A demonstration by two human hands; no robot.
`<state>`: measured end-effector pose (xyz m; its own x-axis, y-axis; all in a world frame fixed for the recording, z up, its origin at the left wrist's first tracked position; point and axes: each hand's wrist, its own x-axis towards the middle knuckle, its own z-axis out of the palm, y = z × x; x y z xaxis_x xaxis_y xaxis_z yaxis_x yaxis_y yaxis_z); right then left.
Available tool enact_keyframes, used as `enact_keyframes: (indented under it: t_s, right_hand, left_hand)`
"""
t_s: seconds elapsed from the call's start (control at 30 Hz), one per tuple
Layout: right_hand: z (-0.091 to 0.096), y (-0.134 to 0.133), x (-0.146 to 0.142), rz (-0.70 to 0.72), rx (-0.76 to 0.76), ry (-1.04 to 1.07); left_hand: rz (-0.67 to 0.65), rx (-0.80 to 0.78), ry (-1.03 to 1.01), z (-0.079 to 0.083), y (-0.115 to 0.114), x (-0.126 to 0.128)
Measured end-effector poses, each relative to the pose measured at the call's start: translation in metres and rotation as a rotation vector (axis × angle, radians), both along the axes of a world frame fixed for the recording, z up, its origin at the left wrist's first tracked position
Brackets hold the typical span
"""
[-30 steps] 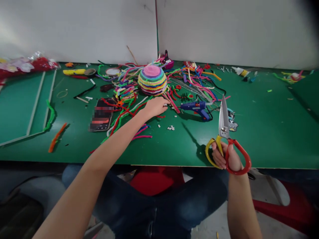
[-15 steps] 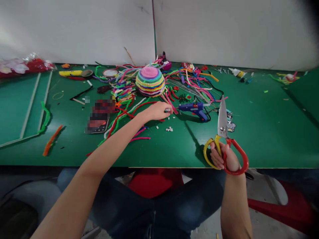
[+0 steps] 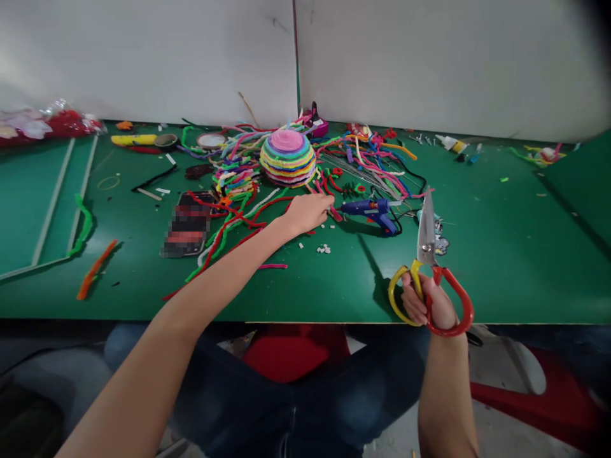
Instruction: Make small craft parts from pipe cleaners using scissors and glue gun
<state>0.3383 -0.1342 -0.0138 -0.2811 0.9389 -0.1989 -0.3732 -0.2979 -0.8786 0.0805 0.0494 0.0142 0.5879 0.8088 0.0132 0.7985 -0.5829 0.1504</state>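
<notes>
My right hand (image 3: 429, 302) grips large scissors (image 3: 427, 242) by their red and yellow handles, blades closed and pointing up and away. Over the table's middle, my left hand (image 3: 310, 211) is closed with its fingertips together; what they pinch, if anything, is hidden. Just beside those fingertips lie the end of a pink pipe cleaner (image 3: 337, 216) and the nozzle of a blue hot glue gun (image 3: 375, 210). Beyond the hand stands a dome (image 3: 287, 159) wound in rainbow-coloured fuzzy bands. Small white bits (image 3: 324, 249) lie close in front of the glue gun.
Tangled pipe cleaners (image 3: 236, 184) surround the dome on the green table (image 3: 506, 254). A phone (image 3: 188, 226) lies at left, near an orange fuzzy strip (image 3: 97, 270). Towards the back are a yellow roll (image 3: 133, 140) and a small glue bottle (image 3: 451, 144). A white partition (image 3: 429, 70) borders the table.
My left hand has shifted slightly right and turned over more, so its fingertips now hide the small pale thing visible between them earlier. The scissors stay nearly still in my right hand.
</notes>
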Motion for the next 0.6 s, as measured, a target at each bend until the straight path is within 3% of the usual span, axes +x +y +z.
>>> enact_keyframes:
  t_s: [0.17, 0.3, 0.5, 0.6]
  right_hand:
    - [-0.001, -0.001, 0.0, -0.019, -0.024, -0.01]
    - [-0.002, -0.001, 0.001, -0.029, -0.045, -0.046]
    - [-0.001, 0.0, 0.001, -0.026, -0.038, -0.039]
    - [-0.001, 0.0, 0.0, -0.027, -0.031, -0.05]
  left_hand:
    - [-0.092, -0.083, -0.109, 0.005, -0.004, -0.009]
    - [-0.242, -0.17, -0.045, 0.007, -0.01, -0.013]
    - [-0.106, -0.068, 0.023, 0.003, -0.018, -0.008]
    - [-0.218, -0.148, 0.023, 0.001, -0.02, -0.005]
